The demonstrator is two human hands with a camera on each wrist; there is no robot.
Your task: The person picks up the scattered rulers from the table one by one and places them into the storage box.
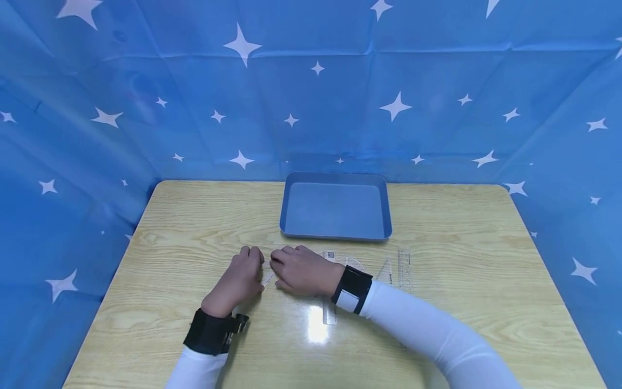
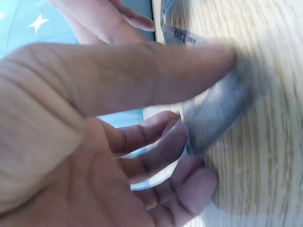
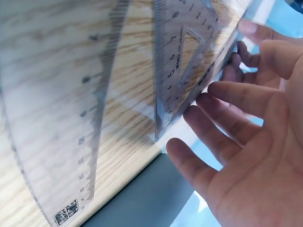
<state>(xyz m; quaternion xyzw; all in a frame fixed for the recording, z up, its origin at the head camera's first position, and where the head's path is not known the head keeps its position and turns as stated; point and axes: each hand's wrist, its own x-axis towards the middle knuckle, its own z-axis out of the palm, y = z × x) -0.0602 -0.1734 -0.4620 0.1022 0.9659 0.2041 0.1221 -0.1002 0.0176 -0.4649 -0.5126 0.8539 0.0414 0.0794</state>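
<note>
Near the table's middle, a small clear set square (image 3: 165, 71) with printed numbers is tilted up between the two hands. My left hand (image 1: 239, 278) holds it, with the thumb on one side and the fingers curled by its edge; in the left wrist view the clear plastic (image 2: 208, 123) is blurred. Along the edge of the set square, the fingertips of my right hand (image 1: 303, 270) lie spread and nearly straight in the right wrist view. A clear ruler (image 1: 329, 313) runs beneath the right wrist, partly hidden by it.
A blue tray (image 1: 335, 238) stands at the back of the wooden table (image 1: 194, 216). Right of the right hand lie a clear protractor (image 1: 356, 263), another set square (image 1: 385, 273) and a wider clear ruler (image 1: 404, 270), partly behind the forearm. A blue starry curtain (image 1: 316, 108) hangs behind.
</note>
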